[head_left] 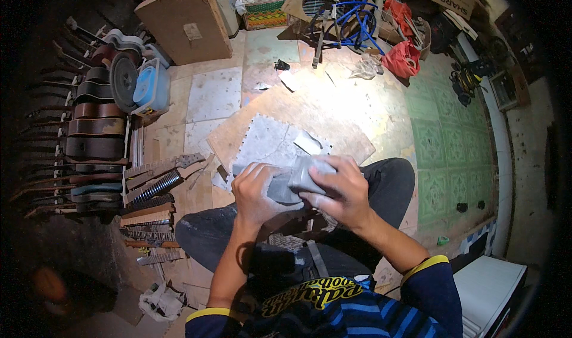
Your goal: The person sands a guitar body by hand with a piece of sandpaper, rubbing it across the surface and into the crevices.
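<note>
My left hand is closed on a dark grey piece dusted with pale powder. My right hand grips a lighter grey block pressed against that piece, thumb and fingers around it. Both hands are over my crossed legs, whitened with dust at the fingers. Beyond them lies a pale grey sheet with dark marks along its edges, on a plywood board. A small white piece rests on the sheet. What lies under my hands is partly hidden.
Guitars line a rack at left, with loose necks beside my knee. A blue-lidded tub, leaning panel, red bags and coiled blue hose stand around. A white appliance is at lower right.
</note>
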Available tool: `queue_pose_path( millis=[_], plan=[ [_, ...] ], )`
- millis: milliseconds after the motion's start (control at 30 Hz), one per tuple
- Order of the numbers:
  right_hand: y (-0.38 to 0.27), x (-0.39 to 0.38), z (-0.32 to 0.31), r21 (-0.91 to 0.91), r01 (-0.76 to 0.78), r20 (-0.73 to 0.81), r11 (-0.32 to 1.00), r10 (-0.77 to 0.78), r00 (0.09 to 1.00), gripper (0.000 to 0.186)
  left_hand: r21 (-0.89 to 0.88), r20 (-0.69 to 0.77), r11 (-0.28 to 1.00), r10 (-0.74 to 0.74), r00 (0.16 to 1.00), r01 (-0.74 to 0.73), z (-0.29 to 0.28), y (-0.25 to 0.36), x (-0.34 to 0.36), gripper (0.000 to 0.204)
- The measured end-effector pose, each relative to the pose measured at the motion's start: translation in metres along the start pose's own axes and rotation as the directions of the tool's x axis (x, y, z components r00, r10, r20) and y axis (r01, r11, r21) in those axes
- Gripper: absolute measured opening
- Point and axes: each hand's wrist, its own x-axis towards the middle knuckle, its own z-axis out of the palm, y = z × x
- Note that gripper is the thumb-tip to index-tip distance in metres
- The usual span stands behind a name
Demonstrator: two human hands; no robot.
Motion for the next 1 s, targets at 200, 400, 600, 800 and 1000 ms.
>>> queue_pose_path(
  millis=[200, 400, 600, 800, 1000],
  plan=[
    [-0.004, 0.0, -0.001, -0.016, -0.011, 0.07, 1.0, 0.012, 0.997, 0.041, 0.048, -0.025, 0.999, 0.015, 1.0, -0.014, 0.009, -0.01, -0.01, 0.047],
    [0.028, 0.013, -0.011, 0.189, -0.24, -0.321, 0.952, 0.291, 0.901, 0.052, 0.058, 0.006, 0.998, 0.007, 1.0, -0.007, 0.003, 0.0, -0.01, 0.055],
    [0.042, -0.011, -0.006, 0.046, -0.271, -0.368, 0.961, 0.269, 0.89, 0.052, 0.074, 0.088, 0.987, -0.151, 0.985, 0.145, -0.002, 0.021, 0.004, 0.039],
    [0.047, -0.018, 0.012, 0.212, -0.285, -0.407, 0.935, 0.35, 0.844, 0.053, 0.025, 0.142, 0.907, -0.419, 0.897, 0.42, -0.001, 0.008, 0.005, 0.021],
    [0.045, -0.016, 0.013, 0.158, -0.308, -0.413, 0.938, 0.346, 0.843, 0.054, 0.132, 0.139, 0.988, -0.095, 0.986, 0.076, -0.007, 0.022, 0.014, 0.023]
  ],
)
